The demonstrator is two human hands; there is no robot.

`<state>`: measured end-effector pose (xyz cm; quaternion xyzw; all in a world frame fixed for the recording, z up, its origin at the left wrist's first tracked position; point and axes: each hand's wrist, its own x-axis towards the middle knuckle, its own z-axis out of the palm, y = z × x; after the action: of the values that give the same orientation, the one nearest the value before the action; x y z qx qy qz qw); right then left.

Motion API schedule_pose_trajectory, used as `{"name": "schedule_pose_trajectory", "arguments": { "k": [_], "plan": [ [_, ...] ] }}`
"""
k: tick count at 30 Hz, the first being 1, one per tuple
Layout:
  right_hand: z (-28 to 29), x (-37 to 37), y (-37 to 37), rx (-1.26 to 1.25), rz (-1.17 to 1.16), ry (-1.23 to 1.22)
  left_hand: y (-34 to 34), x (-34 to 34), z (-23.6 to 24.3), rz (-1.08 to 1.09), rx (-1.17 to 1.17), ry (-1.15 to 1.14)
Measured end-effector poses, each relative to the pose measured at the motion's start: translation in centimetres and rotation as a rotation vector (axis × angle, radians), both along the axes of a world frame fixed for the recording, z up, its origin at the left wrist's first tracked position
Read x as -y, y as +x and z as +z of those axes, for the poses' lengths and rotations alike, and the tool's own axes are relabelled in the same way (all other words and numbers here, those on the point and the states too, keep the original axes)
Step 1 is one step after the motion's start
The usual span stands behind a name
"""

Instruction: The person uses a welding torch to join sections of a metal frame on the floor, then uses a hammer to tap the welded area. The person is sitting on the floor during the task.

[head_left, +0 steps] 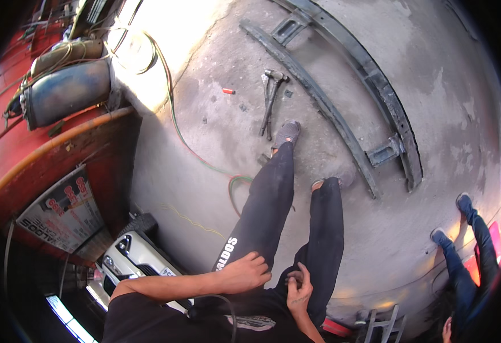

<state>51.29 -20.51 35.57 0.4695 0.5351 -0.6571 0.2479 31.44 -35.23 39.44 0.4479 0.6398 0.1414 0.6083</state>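
Note:
My left hand [246, 272] lies at the top of my left thigh, on my dark trousers [266, 206]. Its fingers are curled in, and the palm side is hidden. Beside my right thigh is my right hand [299, 289], fingers loosely bent and apart, with nothing visible in them. On the floor beyond my left shoe [287, 132] lie a hammer [271, 103] and a second long metal tool [265, 97] alongside it. A small red piece [228, 91] rests to their left. A long grey metal frame [370, 77] with two curved rails and cross-brackets lies ahead and to the right.
Red and green hoses [173, 108] run along the floor to my left leg. A blue gas cylinder [67, 91] lies at the left, above a red metal panel [119, 148]. A white car [139, 260] stands lower left. Another person's legs [459, 251] are at the right, near a metal stand [383, 326].

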Motion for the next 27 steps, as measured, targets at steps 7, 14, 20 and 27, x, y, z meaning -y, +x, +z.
{"name": "schedule_pose_trajectory", "arguments": {
  "k": [7,14,20,27],
  "plan": [
    [1.7,2.2,-0.9,-0.166,0.556,0.343,-5.7,3.7,-2.1,-0.164,-0.024,0.175],
    [3.9,6.5,-5.4,0.105,0.293,0.109,-11.2,6.1,0.8,0.111,0.616,-0.259],
    [-1.5,3.4,-1.4,0.270,-0.382,0.380,-16.9,3.4,-4.5,-0.057,0.756,-0.696],
    [-27.5,7.3,18.8,0.505,-0.498,0.280,-23.6,-10.8,-29.3,0.196,-0.084,-0.325]
  ]
}}
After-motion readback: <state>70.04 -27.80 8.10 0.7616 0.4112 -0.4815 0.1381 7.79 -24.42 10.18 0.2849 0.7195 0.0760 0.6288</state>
